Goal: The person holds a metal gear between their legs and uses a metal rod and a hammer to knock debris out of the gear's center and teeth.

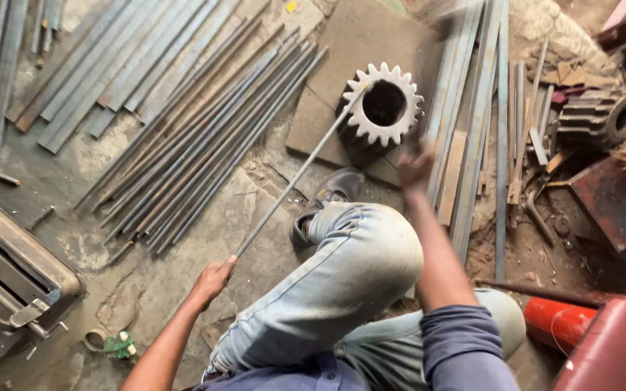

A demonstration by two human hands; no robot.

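Down on the workshop floor, the left hand (pixel 213 279) is closed around the near end of a long thin metal rod (pixel 295 177), whose long axis runs diagonally up and to the right, away from the person. Its far tip points at, and appears to touch, the toothed rim of a pale steel gear (pixel 384 105) standing on edge on a flat brown slab (pixel 356 43). The right hand (pixel 414 168) hovers just below the gear's lower right teeth; it is motion-blurred, so I cannot tell whether its fingers are spread or curled, and it seems to hold nothing. The person's raised knee in light jeans (pixel 356 268) sits between the two arms, with a dark shoe (pixel 331 195) planted near the slab's edge, right beside the rod. A bundle of long round bars (pixel 204 137) lies left of the rod, roughly parallel to it, and flat steel strips (pixel 472 123) lie right of the gear. A darker gear (pixel 599 119) rests further right, well apart.
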